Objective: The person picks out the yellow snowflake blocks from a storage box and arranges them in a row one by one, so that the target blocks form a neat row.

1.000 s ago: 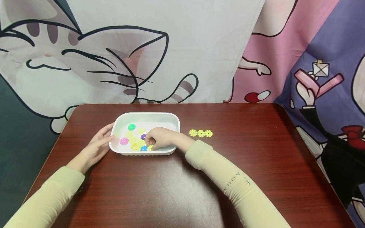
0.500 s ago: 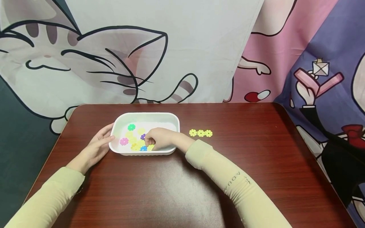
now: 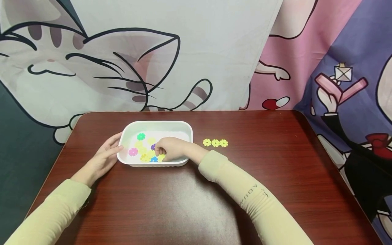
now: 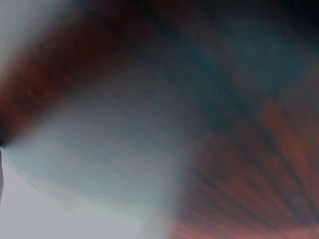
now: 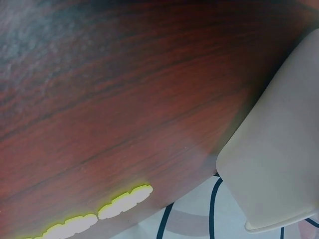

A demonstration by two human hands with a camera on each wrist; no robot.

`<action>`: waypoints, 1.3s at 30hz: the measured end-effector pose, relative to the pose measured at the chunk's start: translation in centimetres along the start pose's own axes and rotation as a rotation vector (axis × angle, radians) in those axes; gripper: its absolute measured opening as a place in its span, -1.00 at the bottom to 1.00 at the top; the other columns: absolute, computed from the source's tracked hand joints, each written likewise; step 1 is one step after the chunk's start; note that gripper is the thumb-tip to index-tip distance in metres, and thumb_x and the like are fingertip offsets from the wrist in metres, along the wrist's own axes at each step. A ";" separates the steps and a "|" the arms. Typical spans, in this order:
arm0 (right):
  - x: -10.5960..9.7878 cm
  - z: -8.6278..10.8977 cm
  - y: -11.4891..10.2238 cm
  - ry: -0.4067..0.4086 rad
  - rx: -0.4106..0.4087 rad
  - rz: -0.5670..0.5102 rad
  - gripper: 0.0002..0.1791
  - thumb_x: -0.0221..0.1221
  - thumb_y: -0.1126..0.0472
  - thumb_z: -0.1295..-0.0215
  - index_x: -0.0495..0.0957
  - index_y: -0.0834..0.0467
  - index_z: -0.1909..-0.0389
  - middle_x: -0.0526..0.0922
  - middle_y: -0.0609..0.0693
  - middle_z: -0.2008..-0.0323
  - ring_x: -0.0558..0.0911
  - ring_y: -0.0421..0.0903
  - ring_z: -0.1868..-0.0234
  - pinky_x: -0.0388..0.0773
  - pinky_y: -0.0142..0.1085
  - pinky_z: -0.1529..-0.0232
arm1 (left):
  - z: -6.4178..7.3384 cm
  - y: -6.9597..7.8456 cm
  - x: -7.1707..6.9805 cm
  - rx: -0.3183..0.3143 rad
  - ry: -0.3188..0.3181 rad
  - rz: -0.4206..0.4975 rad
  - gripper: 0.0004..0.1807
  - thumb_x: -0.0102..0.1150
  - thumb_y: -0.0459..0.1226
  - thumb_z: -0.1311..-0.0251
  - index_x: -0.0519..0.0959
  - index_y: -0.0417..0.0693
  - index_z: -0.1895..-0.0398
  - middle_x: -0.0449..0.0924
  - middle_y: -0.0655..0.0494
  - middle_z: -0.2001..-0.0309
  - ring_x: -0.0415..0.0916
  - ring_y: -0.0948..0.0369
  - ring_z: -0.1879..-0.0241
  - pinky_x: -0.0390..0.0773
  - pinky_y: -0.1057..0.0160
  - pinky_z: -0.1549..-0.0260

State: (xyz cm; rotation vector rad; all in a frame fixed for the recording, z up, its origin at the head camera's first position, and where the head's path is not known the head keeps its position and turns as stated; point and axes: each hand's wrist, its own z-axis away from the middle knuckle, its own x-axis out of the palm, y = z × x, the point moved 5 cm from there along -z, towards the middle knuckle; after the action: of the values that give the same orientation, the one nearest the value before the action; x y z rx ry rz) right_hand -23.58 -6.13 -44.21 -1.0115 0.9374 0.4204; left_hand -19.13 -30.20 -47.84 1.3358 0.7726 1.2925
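In the head view my left hand (image 3: 105,156) grips the left end of a white plastic tray (image 3: 124,157), thumb on its rim and fingers along the outer side. Flower-shaped pieces lie in the tray: a green one (image 3: 141,136), a pink one (image 3: 133,151), a purple one (image 3: 152,147), a blue one (image 3: 153,159) and several yellow ones (image 3: 145,157). My right hand (image 3: 172,148) reaches over the right end, fingers curled down and pinching at a yellow flower piece (image 3: 161,157). The fingertips are partly hidden by the hand.
Three yellow flower pieces (image 3: 215,143) lie in a row on the brown wooden table (image 3: 196,207), right of the tray. In the right wrist view the tray's outer wall (image 5: 274,149) and the yellow row (image 5: 124,201) show. A cartoon-printed cloth (image 3: 232,51) hangs behind the table.
The hands, tray and pieces stay nearly as they were; my right hand has shifted only very slightly left among the pieces.
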 end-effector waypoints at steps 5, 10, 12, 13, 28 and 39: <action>0.1 -0.1 0.0 0.006 0.003 0.021 -0.77 0.49 0.31 -0.24 0.72 0.19 0.11 0.70 -0.01 0.18 0.57 -0.19 0.13 0.48 -0.47 0.00 | 0.0 0.0 0.0 -0.003 0.003 -0.001 -0.43 0.00 -0.41 -0.58 0.22 0.16 -0.54 -0.02 0.04 -0.64 0.43 0.55 -0.27 0.49 0.57 -0.24; 0.1 -0.1 0.0 0.014 -0.011 0.021 -0.80 0.46 0.33 -0.23 0.68 0.19 0.17 0.61 -0.06 0.25 0.51 -0.21 0.18 0.43 -0.48 0.06 | 0.0 0.0 0.0 -0.009 0.006 -0.001 -0.41 0.01 -0.40 -0.58 0.20 0.15 -0.56 -0.06 0.02 -0.66 0.42 0.56 -0.27 0.49 0.58 -0.23; 0.1 -0.1 0.0 0.021 -0.013 0.007 -0.80 0.45 0.36 -0.21 0.66 0.17 0.19 0.57 -0.08 0.28 0.49 -0.21 0.20 0.41 -0.48 0.09 | 0.1 0.0 0.0 -0.016 0.010 -0.002 -0.40 0.02 -0.39 -0.58 0.19 0.15 -0.57 -0.09 0.01 -0.67 0.42 0.56 -0.26 0.49 0.58 -0.23; 0.1 -0.1 0.0 0.023 -0.015 -0.002 -0.80 0.44 0.37 -0.21 0.64 0.17 0.20 0.55 -0.08 0.29 0.48 -0.21 0.21 0.39 -0.48 0.11 | 0.1 0.0 -0.1 -0.019 0.011 -0.004 -0.40 0.02 -0.39 -0.58 0.18 0.14 -0.57 -0.10 0.00 -0.68 0.42 0.57 -0.26 0.49 0.59 -0.23; -0.9 -0.4 0.5 0.083 -0.001 -0.232 -0.87 0.42 0.35 -0.33 0.69 0.20 0.17 0.61 -0.06 0.32 0.52 -0.27 0.28 0.45 -0.57 0.15 | 0.0 0.2 -0.1 -0.020 0.007 -0.015 -0.36 0.02 -0.40 -0.58 0.14 0.13 -0.61 -0.13 0.01 -0.70 0.41 0.55 -0.28 0.50 0.58 -0.22; -2.5 0.5 1.2 0.122 0.036 -0.239 -0.87 0.45 0.30 -0.34 0.71 0.19 0.18 0.65 -0.05 0.35 0.54 -0.27 0.30 0.45 -0.58 0.18 | -0.1 0.2 -0.1 -0.017 -0.001 -0.003 -0.33 0.03 -0.40 -0.57 0.10 0.09 -0.63 -0.17 -0.02 -0.71 0.40 0.55 -0.28 0.51 0.57 -0.22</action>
State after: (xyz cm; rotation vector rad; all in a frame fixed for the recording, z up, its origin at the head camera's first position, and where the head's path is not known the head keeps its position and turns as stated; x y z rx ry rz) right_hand -25.62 -4.86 -42.67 -1.1106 0.9166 0.1431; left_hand -19.25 -30.34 -47.73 1.3214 0.7613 1.2928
